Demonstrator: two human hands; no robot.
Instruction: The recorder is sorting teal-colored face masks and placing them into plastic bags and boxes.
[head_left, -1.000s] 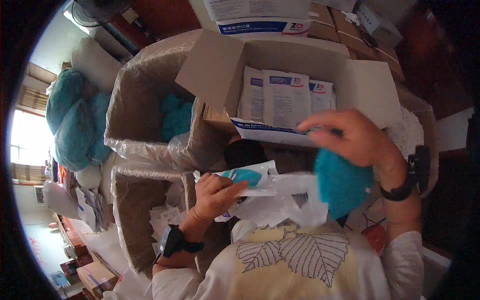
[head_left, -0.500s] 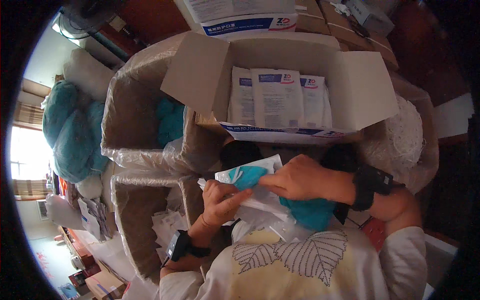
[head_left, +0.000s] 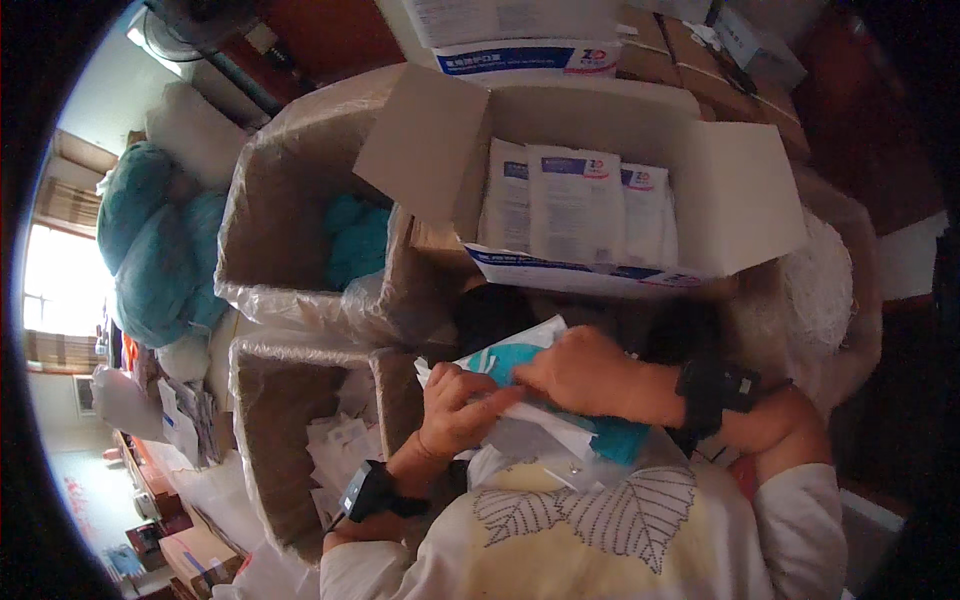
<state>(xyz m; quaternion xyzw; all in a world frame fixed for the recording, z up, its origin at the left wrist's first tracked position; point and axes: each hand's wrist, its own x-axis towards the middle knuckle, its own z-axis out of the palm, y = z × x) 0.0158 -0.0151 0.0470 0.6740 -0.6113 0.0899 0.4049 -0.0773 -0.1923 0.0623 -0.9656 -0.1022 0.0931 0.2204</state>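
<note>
A white paper-and-film pouch (head_left: 548, 332) lies across my lap, tilted, with a folded teal face mask (head_left: 507, 358) at its upper end; pale ear straps show on the mask. My left hand (head_left: 455, 408) is closed round the pouch's left edge, thumb on top. The fingers of my right hand (head_left: 590, 372) pinch at the mask by the pouch's mouth; their tips are partly hidden. Below my right hand, more teal masks (head_left: 622, 440) rest on my lap, partly under clear film.
Ahead stands an open carton (head_left: 745, 195) holding several printed white packets (head_left: 575, 205). At the left, one film-lined box (head_left: 290, 190) contains teal masks; a nearer box (head_left: 275, 400) contains white pouches. White straps (head_left: 820, 285) hang in a bag at right.
My right hand has moved slightly left and down over the pouch, with the mask lying further across its upper end. The surroundings have shifted a little in view.
</note>
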